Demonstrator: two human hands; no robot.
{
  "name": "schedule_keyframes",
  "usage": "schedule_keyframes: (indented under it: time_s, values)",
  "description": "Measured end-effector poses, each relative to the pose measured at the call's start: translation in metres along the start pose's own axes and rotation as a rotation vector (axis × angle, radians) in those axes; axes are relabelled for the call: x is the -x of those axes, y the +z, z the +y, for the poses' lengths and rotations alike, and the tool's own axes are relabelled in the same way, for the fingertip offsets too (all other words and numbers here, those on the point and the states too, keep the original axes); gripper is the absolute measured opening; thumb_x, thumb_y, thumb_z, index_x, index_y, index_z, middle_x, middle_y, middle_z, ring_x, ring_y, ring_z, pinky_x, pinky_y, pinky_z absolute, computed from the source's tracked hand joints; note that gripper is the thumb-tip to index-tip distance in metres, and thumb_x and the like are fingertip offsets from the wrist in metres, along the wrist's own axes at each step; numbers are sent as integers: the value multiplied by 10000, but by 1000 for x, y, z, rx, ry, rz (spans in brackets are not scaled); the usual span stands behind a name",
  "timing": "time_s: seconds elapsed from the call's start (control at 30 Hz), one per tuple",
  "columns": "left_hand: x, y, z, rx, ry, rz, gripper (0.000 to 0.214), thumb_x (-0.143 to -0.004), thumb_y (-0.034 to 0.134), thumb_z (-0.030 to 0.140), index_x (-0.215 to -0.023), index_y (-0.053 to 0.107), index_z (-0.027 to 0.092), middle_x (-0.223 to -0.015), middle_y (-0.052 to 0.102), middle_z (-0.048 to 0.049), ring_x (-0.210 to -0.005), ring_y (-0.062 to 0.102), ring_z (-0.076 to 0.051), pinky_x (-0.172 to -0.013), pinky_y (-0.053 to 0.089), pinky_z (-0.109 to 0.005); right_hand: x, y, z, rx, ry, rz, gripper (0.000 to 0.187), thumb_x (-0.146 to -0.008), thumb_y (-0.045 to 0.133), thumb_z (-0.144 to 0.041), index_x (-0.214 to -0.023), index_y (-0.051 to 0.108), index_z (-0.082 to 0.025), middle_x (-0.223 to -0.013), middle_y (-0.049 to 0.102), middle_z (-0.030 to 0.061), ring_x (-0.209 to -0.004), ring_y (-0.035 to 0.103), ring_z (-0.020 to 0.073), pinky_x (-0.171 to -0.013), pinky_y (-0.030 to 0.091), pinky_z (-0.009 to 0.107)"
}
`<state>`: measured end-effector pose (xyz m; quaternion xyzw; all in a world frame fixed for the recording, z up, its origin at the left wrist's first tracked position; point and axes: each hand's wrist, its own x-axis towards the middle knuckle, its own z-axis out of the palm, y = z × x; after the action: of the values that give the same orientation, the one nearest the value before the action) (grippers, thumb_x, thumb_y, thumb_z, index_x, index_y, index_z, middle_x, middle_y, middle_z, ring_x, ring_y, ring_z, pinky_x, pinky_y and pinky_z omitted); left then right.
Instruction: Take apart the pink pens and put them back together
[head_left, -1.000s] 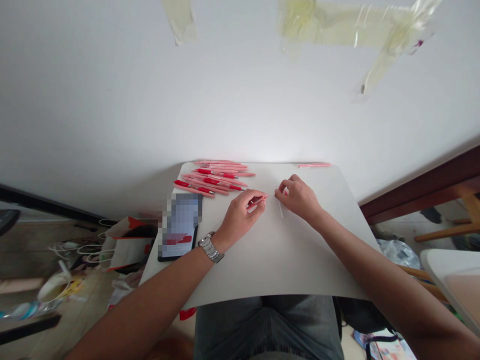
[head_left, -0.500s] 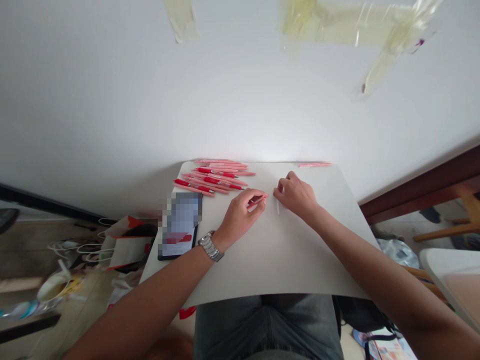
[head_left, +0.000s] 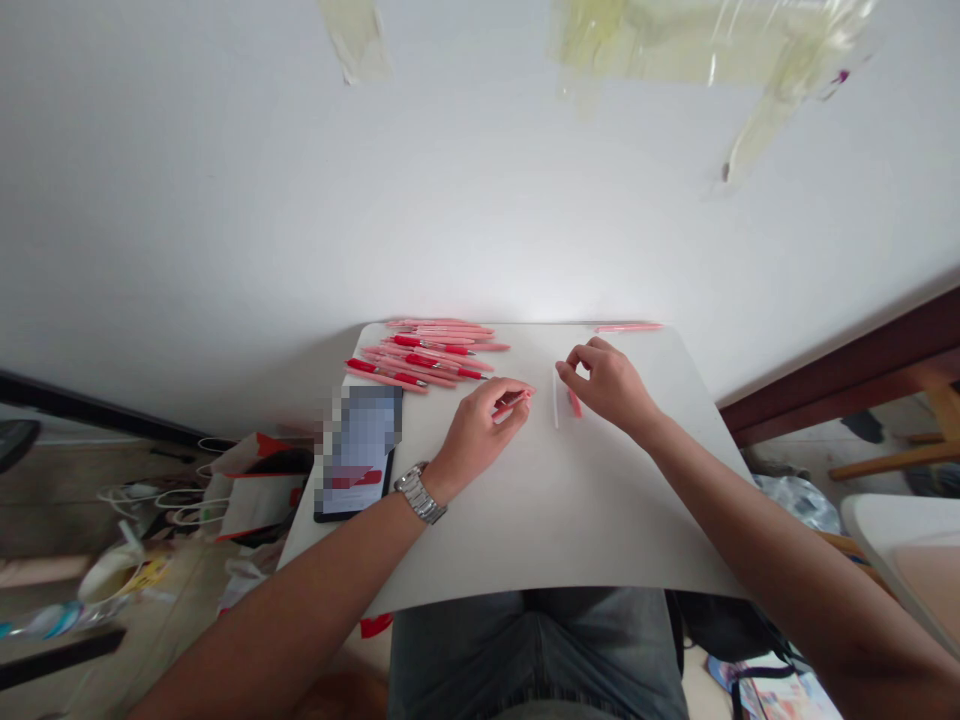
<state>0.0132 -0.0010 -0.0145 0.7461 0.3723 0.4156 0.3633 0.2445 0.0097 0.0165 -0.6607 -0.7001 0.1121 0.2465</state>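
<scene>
My left hand [head_left: 486,420] is closed around a pink pen barrel [head_left: 511,405], its tip end poking out between thumb and fingers. To its right, a thin white pen refill [head_left: 556,400] lies on the table. My right hand [head_left: 609,385] hovers beside the refill's far end, thumb and forefinger pinched together. Whatever is between those fingertips is too small to make out. Just under that hand a short pinkish-red pen part [head_left: 574,402] lies on the table, partly covered by the fingers.
Several pink and red pens [head_left: 427,352] are heaped at the table's back left. A phone [head_left: 360,455] lies in front of them. At the back right edge rests another pink pen [head_left: 628,328]. The white table [head_left: 540,530] stands against a wall.
My right hand has shifted right and slightly back, uncovering more of the white refill and the pinkish-red part. My left hand has stayed still with the pen barrel.
</scene>
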Motion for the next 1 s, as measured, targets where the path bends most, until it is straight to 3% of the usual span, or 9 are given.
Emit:
schedule_keyframes:
  time_s: [0.63,1.0]
  values:
    - [1,-3,9,24,4,20,223,-1045,637,371,-1149,741,203,-1082,765,-59,-967,712,-175,-895,565,-290,20,8,3,-369,-190,29,330,-1042,564,-469,-840,625,-216,-793,526,7,-635,450,148,-637,402,310]
    - [0,-3,7,-10,65,61,209,-1036,653,366,-1149,767,233,-1091,707,-73,-996,654,-193,-909,560,-336,31,10,2,-430,-288,-87,218,-1013,643,-432,-973,723,-233,-901,628,42,-726,545,159,-696,480,308]
